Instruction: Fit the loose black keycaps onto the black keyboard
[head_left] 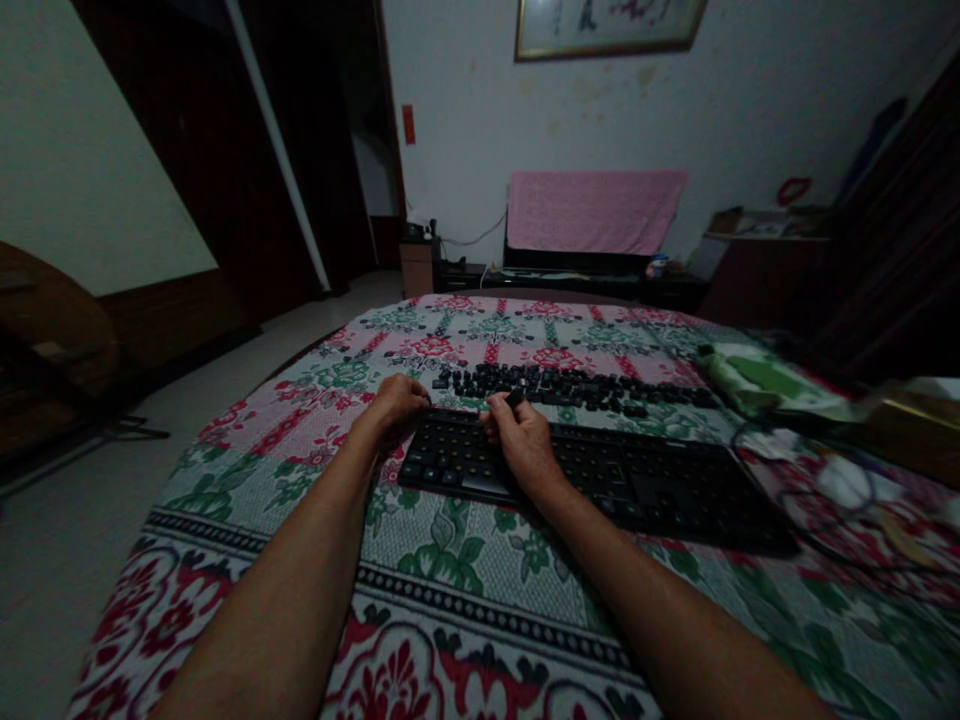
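The black keyboard (660, 490) lies on the flowery tablecloth (457, 565), in front of the person. It has a tiny pale mark near its top edge, too small to read. Rows of little dots show on much of it, and some keys sit along its left and bottom edges. Loose black keys (570, 387) lie in a long, messy heap just behind it.

The picture (611, 25) high on the wall has dark marks like writing, but they are cut off and I can't read them. A red paper strip (409, 125) is by the doorway, too dim to read. The green and white packet (776, 382) on the right is too blurry to read.

The right hand (521, 440) is over the keyboard and hides part of it. Its fingers are curled tight around a small black thing (515, 397). The left hand (401, 402) is by the keyboard's top left corner, fingers bent; I can't tell if they hold anything.

A black cord (829, 550) loops by the keyboard's right end, next to crumpled white tissue (844, 478).
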